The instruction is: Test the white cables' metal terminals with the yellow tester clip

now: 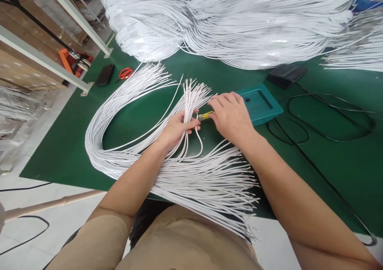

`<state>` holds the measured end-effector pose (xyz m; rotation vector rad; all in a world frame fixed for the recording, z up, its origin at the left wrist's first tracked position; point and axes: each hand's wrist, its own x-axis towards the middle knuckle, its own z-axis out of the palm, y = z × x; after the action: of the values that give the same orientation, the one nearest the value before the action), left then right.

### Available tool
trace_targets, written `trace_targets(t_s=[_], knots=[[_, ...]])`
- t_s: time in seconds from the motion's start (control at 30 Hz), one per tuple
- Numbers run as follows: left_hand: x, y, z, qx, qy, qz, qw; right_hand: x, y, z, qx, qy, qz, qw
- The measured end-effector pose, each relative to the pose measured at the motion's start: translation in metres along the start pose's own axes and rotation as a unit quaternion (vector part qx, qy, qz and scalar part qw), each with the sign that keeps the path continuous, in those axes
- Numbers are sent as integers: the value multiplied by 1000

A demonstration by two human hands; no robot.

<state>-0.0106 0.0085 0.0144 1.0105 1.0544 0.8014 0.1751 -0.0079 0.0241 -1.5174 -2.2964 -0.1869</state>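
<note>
My left hand [176, 128] is closed around part of a bundle of white cables [189, 102], its thumb lying across them. One loose cable end curves down beside the thumb. In my right hand [230, 116] is a small yellow tool with a grey metal tip [204, 115]; its exact kind is hidden by the fingers. That tip is close to the left thumb and fingertips, and I cannot tell whether it touches a cable. The long white bundle [98, 142] bends in a U on the green table [314, 162], with many cut ends spread out near my body.
Large heaps of white cable [263, 26] lie along the back. A teal tray [263, 104] sits right of my hand, with a black device [287, 75] and looped black cord [299, 142] beyond. Red-handled scissors [125, 73] and a dark phone-like object [105, 75] lie at left.
</note>
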Motion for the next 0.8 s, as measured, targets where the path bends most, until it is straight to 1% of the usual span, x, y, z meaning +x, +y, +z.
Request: trace_targets(t_s=[0.1, 0.13, 0.2, 0.3, 0.5, 0.63, 0.73, 0.8], knots=[[3, -6, 0, 69, 15, 30, 997, 1, 14, 5, -11, -47, 0, 999], [4, -7, -1, 88, 17, 39, 995, 1, 17, 7, -6, -53, 0, 999], [5, -9, -1, 118, 22, 54, 991, 3, 20, 10, 9, -51, 1, 999], [6, -9, 0, 144, 33, 57, 987, 6, 20, 10, 18, -54, 4, 998], [8, -9, 2, 191, 59, 61, 978, 11, 18, 7, -10, -57, 14, 998], [12, -15, 1, 221, 55, 58, 972, 12, 18, 7, -10, -61, 13, 998], [13, -17, 1, 230, 47, 57, 970, 11, 18, 2, 12, -68, 17, 997], [12, -17, 1, 220, 49, 55, 973, 9, 19, -3, 16, -50, 33, 998]])
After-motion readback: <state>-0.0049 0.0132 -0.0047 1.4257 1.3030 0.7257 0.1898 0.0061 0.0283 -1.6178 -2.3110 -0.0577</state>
